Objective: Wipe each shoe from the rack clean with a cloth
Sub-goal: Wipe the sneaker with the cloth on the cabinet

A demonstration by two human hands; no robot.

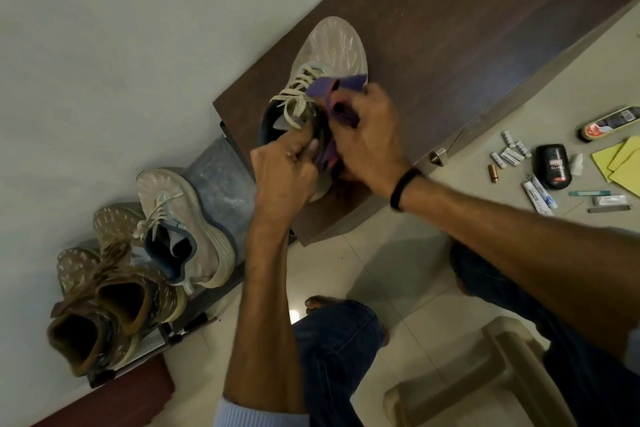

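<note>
The pale sneaker [332,42] sits on the dark cabinet top [450,28], heel close to its near edge. The left hand [287,163] grips its collar. The right hand [370,135] clutches the purple cloth [325,87] against the shoe's side. Bare wood stretches beyond the toe.

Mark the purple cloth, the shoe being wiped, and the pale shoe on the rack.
purple cloth [322,87], head view, upper flap.
shoe being wiped [332,42], head view, toe upper.
pale shoe on the rack [194,208], head view, side of upper.
</note>
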